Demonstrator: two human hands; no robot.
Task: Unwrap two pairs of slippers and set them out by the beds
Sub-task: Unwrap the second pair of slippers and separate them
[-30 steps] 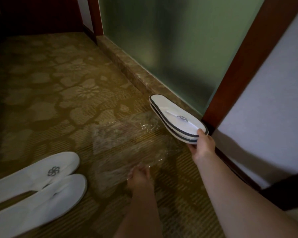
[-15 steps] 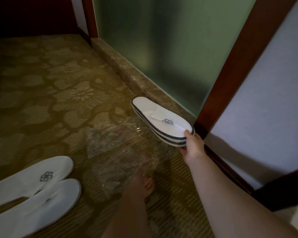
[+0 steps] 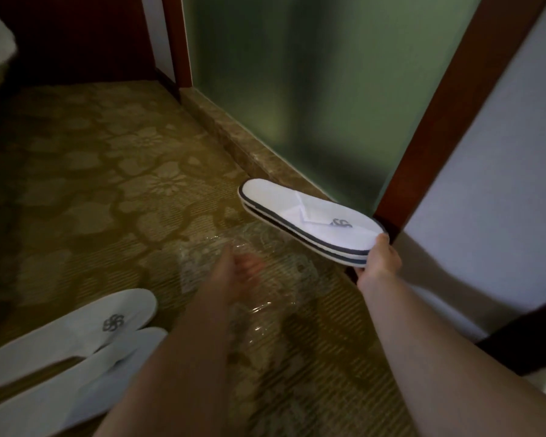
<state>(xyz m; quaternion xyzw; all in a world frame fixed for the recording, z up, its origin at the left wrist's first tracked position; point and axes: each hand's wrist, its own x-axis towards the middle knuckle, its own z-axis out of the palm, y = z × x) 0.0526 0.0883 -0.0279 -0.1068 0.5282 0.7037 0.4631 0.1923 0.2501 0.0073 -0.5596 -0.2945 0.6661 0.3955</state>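
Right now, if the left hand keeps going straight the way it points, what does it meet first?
The left hand points forward and down, so it would likely meet the clear plastic wrapper lying on the carpet first. The hand is blurred and depth is unclear, so it may already be touching it.

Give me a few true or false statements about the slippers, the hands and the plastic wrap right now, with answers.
1. The right hand holds a stacked pair of slippers by one end. True.
2. The loose pair of slippers lies on the carpet. True.
3. The left hand grips a slipper. False: it is at the clear plastic wrap.
4. The held slippers are fully wrapped. False: they are bare.
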